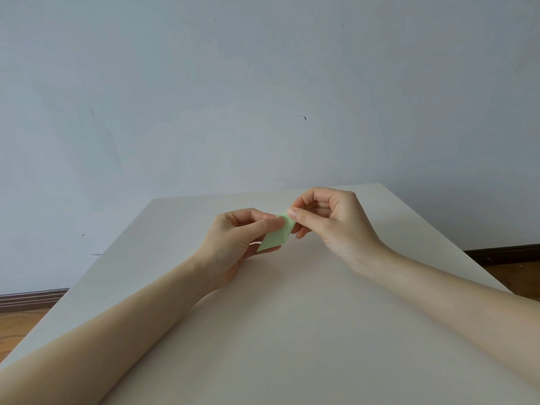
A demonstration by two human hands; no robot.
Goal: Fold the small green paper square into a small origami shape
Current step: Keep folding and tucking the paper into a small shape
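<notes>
Green paper (274,236), one, between two hands.

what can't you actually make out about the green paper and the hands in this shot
Head view only:
- Green paper: its top tip is covered by the right hand pinching it, its left edge by the left hand's thumb.
- The paper's far side and the fold layers are too small to count.
- Whether the paper touches the table: cannot tell.
- Left fingers under the paper: mostly hidden.
- Both elbows: cut off by the frame edges.

A plain white table (292,331) — the left forearm (131,325) rests on it.
</notes>
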